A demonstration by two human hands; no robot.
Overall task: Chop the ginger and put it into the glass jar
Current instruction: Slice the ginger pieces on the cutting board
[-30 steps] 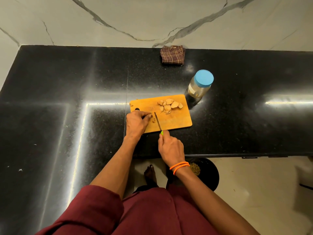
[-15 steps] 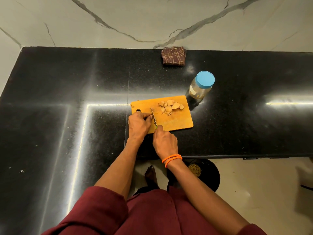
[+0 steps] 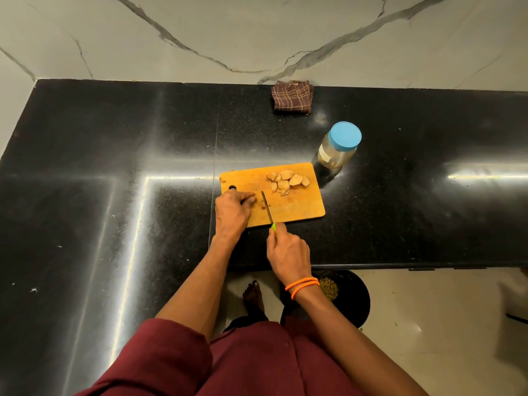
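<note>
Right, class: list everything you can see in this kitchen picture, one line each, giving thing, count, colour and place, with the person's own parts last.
Counter: one, black, below the marble wall.
Board: one, orange-brown, mid-counter.
Ginger slices: a small pile, pale tan, far right part of the board.
Knife: one, steel blade, green handle, blade on the board.
Jar: one, clear with blue lid on, just past the board's far right corner.
Cloth: one, brown checked, folded by the wall.
Bin: one, black, on the floor.
Bangles: two, orange, right wrist.
Left hand: on the board, fingers beside the blade.
Right hand: grips the knife handle.
</note>
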